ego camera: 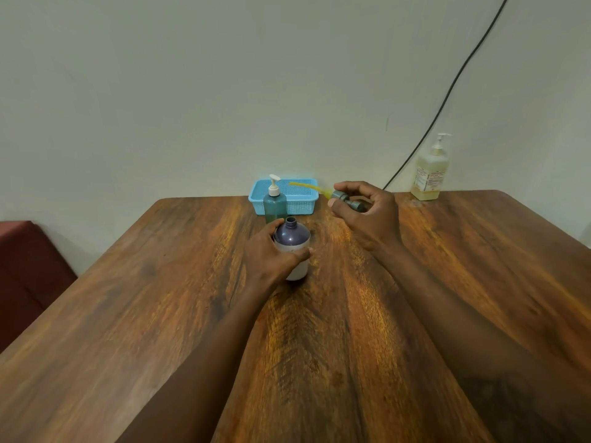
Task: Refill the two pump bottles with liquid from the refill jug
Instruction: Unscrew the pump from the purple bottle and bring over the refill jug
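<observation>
A person works at a wooden worktop [447, 282] whose far edge meets a pale wall. The left hand [271, 254] has its grip closed around a purple bottle [292, 238] that stands upright near the middle of the worktop, toward the far edge. The fingers wrap its pale lower body, and its neck is open, with no pump on it.

The right hand [367, 215] is raised above the worktop, to the right of the purple bottle and apart from it. Its grip is closed on a dark pump head [347, 199], pinched between thumb and fingers. A yellowish dip tube [308, 187] runs from the pump head out to the left, over the rim of a blue basket [300, 203]; the tube is blurred.

The blue basket sits at the middle of the far edge, against the wall. Just in front of its left part stands a teal pump bottle [275, 207] with a white pump fitted, upright, directly behind the purple bottle and close to it.

Near the far right corner stands a pale yellow labelled bottle [430, 177] with a white pump, well apart from both hands. A black cable [447, 91] runs down the wall and meets the far edge between the right hand and that bottle.
</observation>
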A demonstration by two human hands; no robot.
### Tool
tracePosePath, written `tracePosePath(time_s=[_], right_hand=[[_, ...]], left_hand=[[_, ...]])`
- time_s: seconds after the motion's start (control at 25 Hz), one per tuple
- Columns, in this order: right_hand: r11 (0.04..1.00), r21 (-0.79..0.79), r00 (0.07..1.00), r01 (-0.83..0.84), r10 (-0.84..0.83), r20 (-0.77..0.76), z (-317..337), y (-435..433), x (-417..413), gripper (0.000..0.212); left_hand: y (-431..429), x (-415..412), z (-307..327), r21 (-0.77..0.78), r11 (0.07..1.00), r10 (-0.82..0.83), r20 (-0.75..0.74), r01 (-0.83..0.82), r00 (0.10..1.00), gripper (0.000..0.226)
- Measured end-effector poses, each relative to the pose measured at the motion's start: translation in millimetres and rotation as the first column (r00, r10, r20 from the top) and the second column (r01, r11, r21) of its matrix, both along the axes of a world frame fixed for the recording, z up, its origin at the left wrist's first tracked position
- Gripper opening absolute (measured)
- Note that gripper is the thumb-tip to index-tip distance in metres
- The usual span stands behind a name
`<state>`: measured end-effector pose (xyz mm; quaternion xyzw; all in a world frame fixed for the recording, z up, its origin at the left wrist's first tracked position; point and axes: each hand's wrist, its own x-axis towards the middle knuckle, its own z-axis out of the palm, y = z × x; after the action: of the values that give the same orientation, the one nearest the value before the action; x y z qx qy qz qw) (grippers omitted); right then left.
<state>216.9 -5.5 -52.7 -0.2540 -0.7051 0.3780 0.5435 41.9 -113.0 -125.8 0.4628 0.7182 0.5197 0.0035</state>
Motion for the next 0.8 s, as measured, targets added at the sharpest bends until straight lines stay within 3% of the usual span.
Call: tracePosePath(time_s=[0.32,0.52,0.8], right_hand=[[0.979,0.055,0.949,0.194,-0.202,0.241,-53,10,7,0.022],[0.957,-0.002,0.872,0.289,-0.263,0.414,-84,20,23,0.018],[0.936,-0.044,0.816,0.350,-0.282,0.505,-106,30,36,0.012]], left_hand=[[-2,6,7,-0.002,1.000,-0.029,-0.013,0.029,0.999,0.080],[2,3,3,-0.045,0.996,-0.073,-0.037,0.072,0.997,0.083],[5,5,4,-0.093,0.993,-0.081,-0.039,0.077,0.996,0.085]])
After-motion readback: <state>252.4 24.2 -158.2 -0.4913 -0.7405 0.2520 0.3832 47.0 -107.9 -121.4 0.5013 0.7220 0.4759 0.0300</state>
